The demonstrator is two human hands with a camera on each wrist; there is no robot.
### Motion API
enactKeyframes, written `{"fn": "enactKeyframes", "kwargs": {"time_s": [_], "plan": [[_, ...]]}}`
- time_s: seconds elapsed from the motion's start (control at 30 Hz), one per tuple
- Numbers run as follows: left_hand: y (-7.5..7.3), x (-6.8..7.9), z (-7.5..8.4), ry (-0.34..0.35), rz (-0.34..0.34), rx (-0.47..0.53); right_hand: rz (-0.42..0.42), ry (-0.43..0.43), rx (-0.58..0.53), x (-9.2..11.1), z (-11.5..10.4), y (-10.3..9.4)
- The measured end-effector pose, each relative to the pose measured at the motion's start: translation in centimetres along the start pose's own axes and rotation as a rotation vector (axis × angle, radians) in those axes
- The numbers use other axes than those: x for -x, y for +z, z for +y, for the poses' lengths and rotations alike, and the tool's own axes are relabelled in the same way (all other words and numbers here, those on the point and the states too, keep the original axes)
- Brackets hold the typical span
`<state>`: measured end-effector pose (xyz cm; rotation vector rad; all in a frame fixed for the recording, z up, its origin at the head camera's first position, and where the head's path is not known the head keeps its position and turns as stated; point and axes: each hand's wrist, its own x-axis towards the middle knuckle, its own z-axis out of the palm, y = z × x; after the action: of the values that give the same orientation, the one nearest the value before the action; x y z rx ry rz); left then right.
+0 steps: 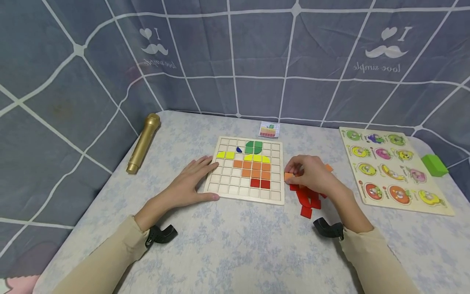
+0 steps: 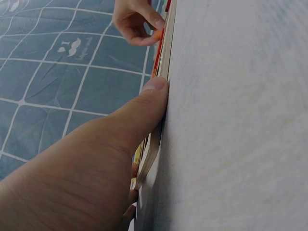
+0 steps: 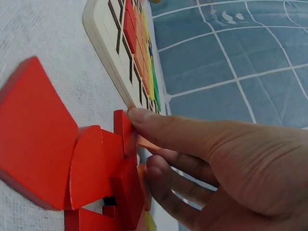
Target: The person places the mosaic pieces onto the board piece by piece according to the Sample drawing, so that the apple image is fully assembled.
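A wooden grid board [image 1: 227, 190] lies on the table, with green, yellow, orange, red and blue tiles in some of its square cells. My left hand [image 1: 192, 181] rests against the board's left edge, fingers spread, its thumb [image 2: 153, 94] at the near corner. Just off the right edge, my right hand [image 1: 312, 173] pinches an orange square tile [image 1: 289, 177] between thumb and fingers. Beneath that hand is a loose pile of red tiles [image 1: 304, 198], some square and some curved, with orange ones among them. The right wrist view shows the red pieces [image 3: 36, 144] up close; the fingers partly hide the pile.
Behind the board lies a small pattern card [image 1: 269, 129]. A gold microphone [image 1: 144, 143] is at the left. On the right are a fruit puzzle board [image 1: 398, 171] and a green block [image 1: 435, 165]. A grey-blue curtain [image 1: 257, 53] hangs behind the table.
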<state>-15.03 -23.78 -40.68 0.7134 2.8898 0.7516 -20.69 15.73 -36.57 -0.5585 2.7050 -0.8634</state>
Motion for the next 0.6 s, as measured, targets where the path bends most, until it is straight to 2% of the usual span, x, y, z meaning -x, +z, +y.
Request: {"fn": "enactKeyframes", "kwargs": {"time_s": [0.17, 0.4, 0.6], "plan": [[0.0, 0.0, 0.1, -0.002, -0.004, 0.007, 0.003, -0.003, -0.022, 0.1, -0.1, 0.0], [0.0, -0.1, 0.3, -0.006, -0.007, 0.009, 0.094, -0.065, -0.026, 0.2, -0.5, -0.3], [-0.5, 0.1, 0.0, -0.015, -0.020, 0.000, 0.134, -0.096, -0.102, -0.6, -2.2, 0.5]]}}
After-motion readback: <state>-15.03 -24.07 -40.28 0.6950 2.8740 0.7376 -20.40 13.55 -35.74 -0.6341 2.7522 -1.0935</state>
